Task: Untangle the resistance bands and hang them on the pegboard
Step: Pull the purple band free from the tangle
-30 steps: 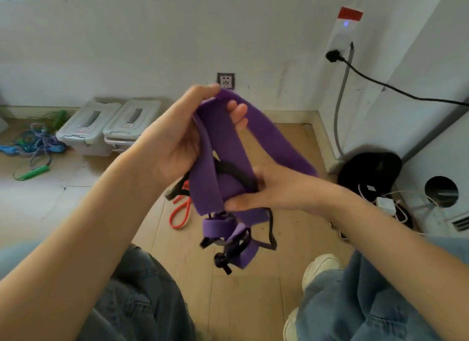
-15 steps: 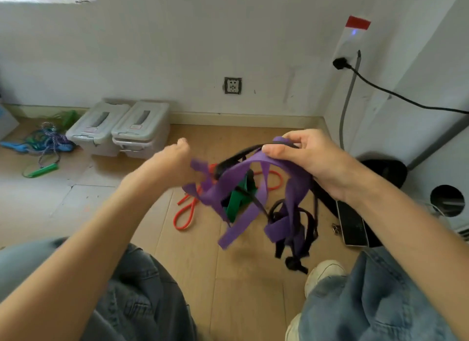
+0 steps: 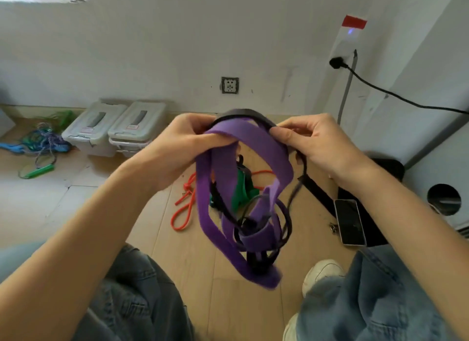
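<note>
Tangled wide purple band (image 3: 253,147) knotted with thin black band (image 3: 243,113) and green band (image 3: 241,188), dangling mid-air above wooden floor (image 3: 243,302); orange band (image 3: 184,208) lying on it.

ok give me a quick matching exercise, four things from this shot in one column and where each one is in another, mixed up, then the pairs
Things
1. purple band
2. orange band
3. phone
4. storage bins

Places
A. against the far wall
B. on the floor beside the right knee
C. held up between the left hand and right hand
D. on the floor below the tangle, a little left

Pairs: 1-C, 2-D, 3-B, 4-A
</note>
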A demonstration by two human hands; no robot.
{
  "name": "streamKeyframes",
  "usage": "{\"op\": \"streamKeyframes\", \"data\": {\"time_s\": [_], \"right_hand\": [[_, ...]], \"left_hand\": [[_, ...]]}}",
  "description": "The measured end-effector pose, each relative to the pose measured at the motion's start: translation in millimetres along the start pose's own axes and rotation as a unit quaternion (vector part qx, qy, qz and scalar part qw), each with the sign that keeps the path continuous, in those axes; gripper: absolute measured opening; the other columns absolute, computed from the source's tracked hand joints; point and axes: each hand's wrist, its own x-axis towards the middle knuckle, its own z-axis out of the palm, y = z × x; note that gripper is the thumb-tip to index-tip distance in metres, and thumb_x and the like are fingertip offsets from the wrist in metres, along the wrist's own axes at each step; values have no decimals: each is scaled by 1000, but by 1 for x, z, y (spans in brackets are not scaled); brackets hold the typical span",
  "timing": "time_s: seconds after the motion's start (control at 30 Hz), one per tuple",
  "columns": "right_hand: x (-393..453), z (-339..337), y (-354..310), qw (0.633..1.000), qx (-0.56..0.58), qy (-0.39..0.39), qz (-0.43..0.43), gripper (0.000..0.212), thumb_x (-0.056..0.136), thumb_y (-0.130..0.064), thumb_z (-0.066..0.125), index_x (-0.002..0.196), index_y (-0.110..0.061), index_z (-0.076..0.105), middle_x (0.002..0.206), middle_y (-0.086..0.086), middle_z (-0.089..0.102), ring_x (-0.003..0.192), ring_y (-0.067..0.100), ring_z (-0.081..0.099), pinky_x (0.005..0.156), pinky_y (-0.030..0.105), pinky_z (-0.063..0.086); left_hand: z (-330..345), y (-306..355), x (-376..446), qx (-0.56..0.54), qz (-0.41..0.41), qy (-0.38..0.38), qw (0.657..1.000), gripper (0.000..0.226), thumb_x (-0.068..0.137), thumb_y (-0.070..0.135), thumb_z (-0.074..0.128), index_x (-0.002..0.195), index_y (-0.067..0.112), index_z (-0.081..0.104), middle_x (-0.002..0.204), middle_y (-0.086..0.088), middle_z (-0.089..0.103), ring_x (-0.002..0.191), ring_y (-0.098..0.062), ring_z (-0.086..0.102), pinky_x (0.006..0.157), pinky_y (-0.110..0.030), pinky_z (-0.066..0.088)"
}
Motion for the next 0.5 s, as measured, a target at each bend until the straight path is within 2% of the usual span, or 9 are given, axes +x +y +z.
{"op": "streamKeyframes", "data": {"time_s": [0.1,0.17,0.2,0.27,0.3,0.37,0.4,0.43,0.5], "right_hand": [[3,5,10,983,-155,73,-66,27,90,-33,56,94,-11,71,71,-5,65,64,12,61,61,28,50],[4,7,13,973,-200,93,-70,26,93,-32,53,91,-11,69,73,1,66,67,16,64,62,31,53],[5,7,14,979,-183,71,-47,27,93,-34,52,93,-12,67,77,3,67,69,18,65,63,30,55],[4,6,15,994,-65,-77,38,38,90,-45,48,108,-16,62,96,1,68,87,17,66,76,29,56],[0,8,15,982,15,-177,67,48,88,-53,43,120,-20,57,109,-1,66,100,15,64,87,33,53],[-9,16,16,935,148,-318,55,61,87,-60,33,135,-24,46,129,-4,59,119,15,56,99,38,46],[-12,22,16,918,183,-349,41,62,87,-59,33,136,-23,44,130,-2,58,120,17,55,99,38,46],[-14,28,16,919,186,-345,38,57,87,-54,38,133,-21,47,125,-1,61,116,17,58,95,34,49],[-11,38,13,956,140,-254,38,32,86,-37,57,110,-16,59,95,1,70,87,18,67,72,22,55]], "left_hand": [[7,0,-6,3,-18,-46,999,28,65,24,69,90,11,69,73,3,70,67,-7,65,58,-17,51],[9,0,-5,-15,-35,-55,998,22,63,23,75,83,13,70,72,0,68,65,-10,63,58,-19,52],[9,2,-5,-30,-40,-53,997,18,64,19,78,80,14,71,71,-2,67,62,-11,62,57,-19,52],[7,3,-4,-68,-33,-39,996,5,69,16,72,73,15,70,66,-3,64,57,-12,59,55,-20,50],[4,4,-2,-93,-24,-31,995,3,70,17,69,67,17,69,60,0,61,53,-11,56,53,-19,48],[-2,4,2,-150,-17,-19,988,12,67,24,69,57,20,65,53,6,55,49,-8,50,51,-18,43],[-5,4,4,-167,-18,-6,986,15,66,29,69,55,20,63,52,7,53,49,-8,49,51,-18,42],[-9,4,6,-167,-24,13,986,18,65,33,70,55,21,63,52,7,53,49,-8,48,50,-18,42],[-15,-1,8,-107,-48,59,991,21,72,34,72,57,20,67,54,6,56,49,-8,51,50,-18,45]]}}
